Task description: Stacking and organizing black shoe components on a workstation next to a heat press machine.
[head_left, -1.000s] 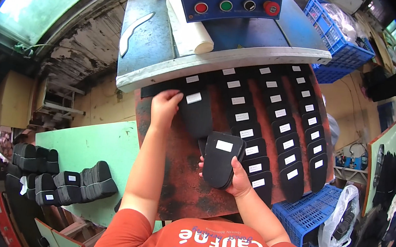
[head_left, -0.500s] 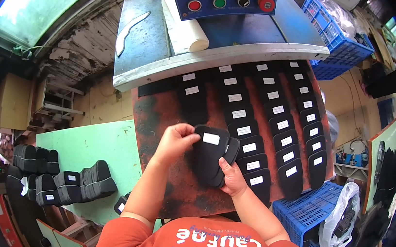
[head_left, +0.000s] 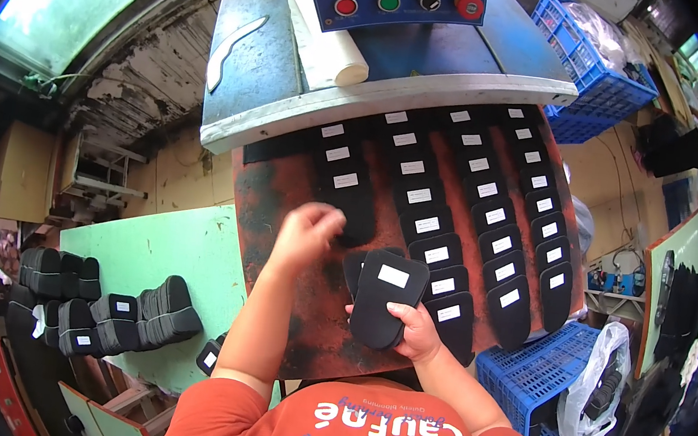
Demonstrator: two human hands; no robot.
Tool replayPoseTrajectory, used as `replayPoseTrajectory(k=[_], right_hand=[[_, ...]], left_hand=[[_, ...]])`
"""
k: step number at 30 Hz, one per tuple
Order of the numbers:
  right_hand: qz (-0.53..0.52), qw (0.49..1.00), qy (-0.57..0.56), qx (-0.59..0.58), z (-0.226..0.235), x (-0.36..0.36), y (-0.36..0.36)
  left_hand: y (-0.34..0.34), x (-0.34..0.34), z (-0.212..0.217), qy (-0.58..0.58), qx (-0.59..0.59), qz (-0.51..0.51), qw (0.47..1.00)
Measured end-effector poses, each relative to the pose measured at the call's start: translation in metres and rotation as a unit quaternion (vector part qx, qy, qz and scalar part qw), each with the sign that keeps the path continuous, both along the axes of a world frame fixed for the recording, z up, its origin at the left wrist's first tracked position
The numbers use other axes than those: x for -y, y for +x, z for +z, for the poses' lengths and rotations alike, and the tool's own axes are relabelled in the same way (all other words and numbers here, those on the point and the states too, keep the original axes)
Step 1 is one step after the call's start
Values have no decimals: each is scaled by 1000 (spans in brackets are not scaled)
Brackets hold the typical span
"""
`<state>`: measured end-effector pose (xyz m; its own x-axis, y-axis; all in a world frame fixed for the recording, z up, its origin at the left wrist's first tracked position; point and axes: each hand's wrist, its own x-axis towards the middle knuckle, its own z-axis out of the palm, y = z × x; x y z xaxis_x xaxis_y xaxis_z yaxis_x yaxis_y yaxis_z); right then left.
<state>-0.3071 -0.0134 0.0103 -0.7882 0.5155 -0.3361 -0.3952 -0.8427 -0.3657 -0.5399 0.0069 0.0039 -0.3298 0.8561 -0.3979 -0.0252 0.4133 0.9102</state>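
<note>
My right hand grips a small stack of black rounded pads, its thumb on the top one beside a white label. Part of another pad shows behind the stack at its left. My left hand hovers at the left edge of the leftmost column; its fingers are smeared by motion. Under and beside it lies a black pad with a white label at its far end. More labelled pads overlap in columns on the reddish, dark-stained board.
Beyond the board stands a blue machine with a control box and a pale front bar. A white roll lies on top. Pad stacks sit on a green table at left. Blue crates stand at right.
One more labelled pad now lies in the leftmost column. My left hand has come away from the held stack, while my right hand has shifted the stack slightly right and nearer me.
</note>
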Motion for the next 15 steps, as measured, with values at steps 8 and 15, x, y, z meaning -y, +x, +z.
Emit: replayPoseTrajectory(k=[8, 15], right_hand=[[-55, 998, -1, -29, 5, -1, 15], [-22, 996, -51, -73, -1, 16, 29]], left_hand=[[5, 3, -3, 43, 5, 124, 991], [-9, -23, -23, 102, -301, 77, 945]])
